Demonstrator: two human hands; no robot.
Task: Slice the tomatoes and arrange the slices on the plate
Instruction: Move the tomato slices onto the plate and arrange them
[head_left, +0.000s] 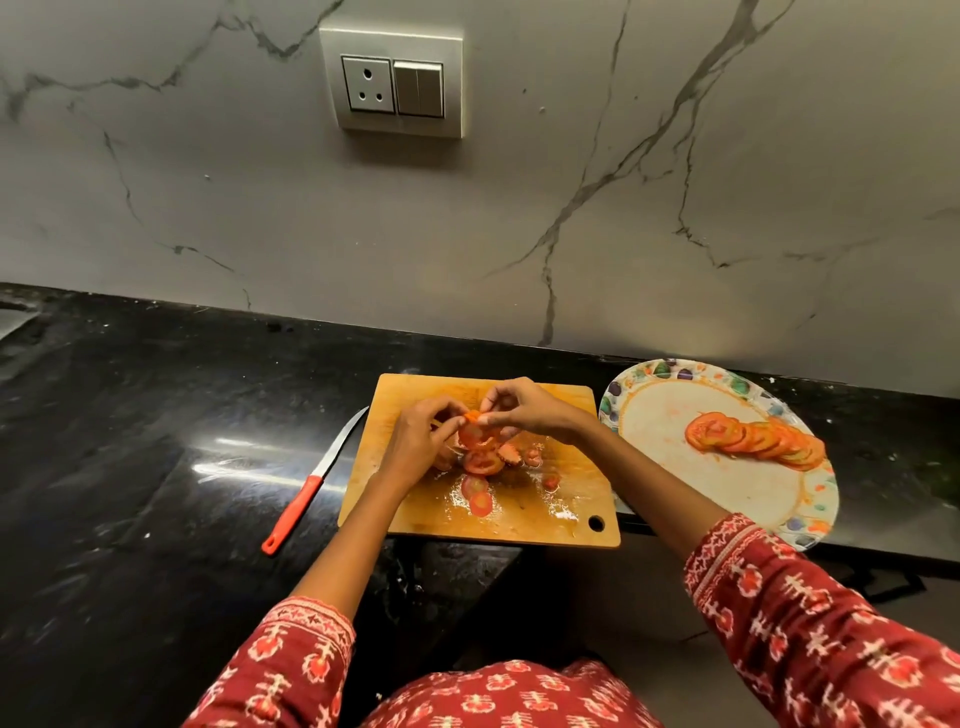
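Both hands meet over the cutting board (566, 415): our left hand (415, 441) and right hand (524, 410) each pinch the edge of a small stack of tomato slices (474, 434), fingers curled around it just above the wet wood. More slices (480, 493) lie loose on the board below the hands, with a few small bits (550, 480) to their right. On the plate (649, 431) just beside the board, 1 overlapping row of slices (758, 441) already runs toward its right rim. We judge the cutting done for now, since the knife (311, 483) lies on the dark counter (130, 441) at the board's left edge, touched by neither hand. The step in hand looks like gathering slices for the move to the plate. To do it well, we would keep the stack square and supported from underneath, because wet slices slip and tear easily, lift only a few at once, and lay them overlapping to continue the row.
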